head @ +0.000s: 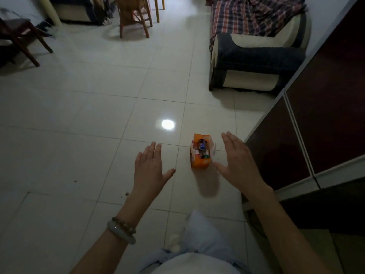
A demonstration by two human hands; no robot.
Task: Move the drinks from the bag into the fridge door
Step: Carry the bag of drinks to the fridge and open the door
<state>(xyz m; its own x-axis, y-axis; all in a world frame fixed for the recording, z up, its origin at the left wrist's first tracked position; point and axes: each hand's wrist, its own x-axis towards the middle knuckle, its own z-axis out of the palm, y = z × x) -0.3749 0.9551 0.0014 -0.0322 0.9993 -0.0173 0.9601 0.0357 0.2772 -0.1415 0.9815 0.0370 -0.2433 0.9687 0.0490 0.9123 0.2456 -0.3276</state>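
Observation:
An orange bag (199, 162) stands open on the tiled floor, with several drink cans (203, 148) lying inside it. My left hand (151, 169) hovers to the left of the bag, palm down, fingers spread, holding nothing. My right hand (237, 159) is just right of the bag, open and flat, thumb near the bag's lower right corner. The dark red fridge (320, 123) stands at the right with its doors shut.
A sofa (254, 58) with a plaid cover sits beyond the bag at upper right. Wooden chairs (134, 18) stand at the back and a dark chair (19, 38) at far left. My leg (199, 234) is below the bag.

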